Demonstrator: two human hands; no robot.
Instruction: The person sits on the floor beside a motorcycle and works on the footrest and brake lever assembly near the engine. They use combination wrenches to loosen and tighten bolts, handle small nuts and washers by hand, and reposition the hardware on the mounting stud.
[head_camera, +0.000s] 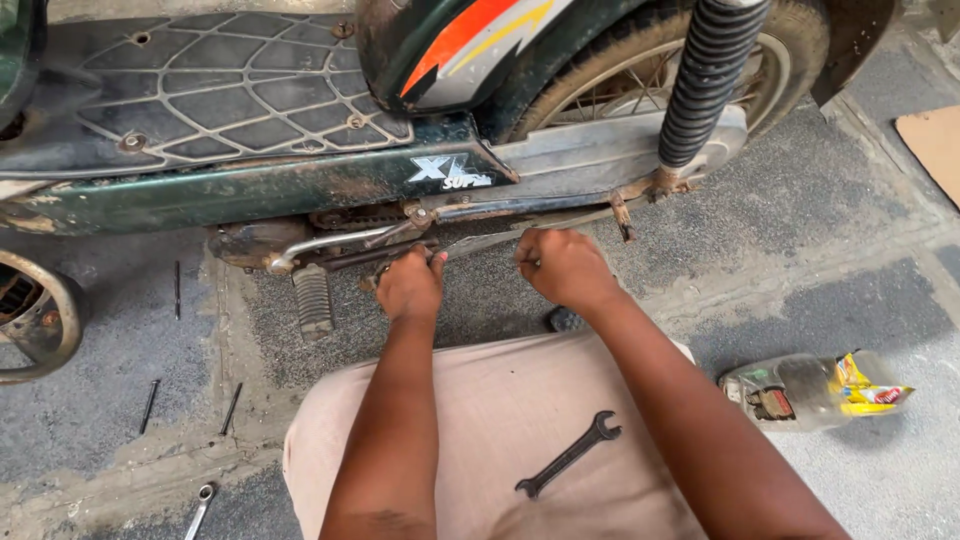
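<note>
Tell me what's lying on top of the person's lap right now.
A dark double-ended open spanner lies loose on the beige trousers, between the two forearms. Neither the left hand nor the right hand touches it. What the arms cover of the lap cannot be seen.

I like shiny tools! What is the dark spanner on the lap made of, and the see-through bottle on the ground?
The dark double-ended open spanner lying on the beige trouser lap looks like metal, probably steel: thin, rigid, with a dull blackened finish rather than a shine. The clear bottle with the yellow label on its side looks like thin plastic, since you can see the grey ground through it.
</note>
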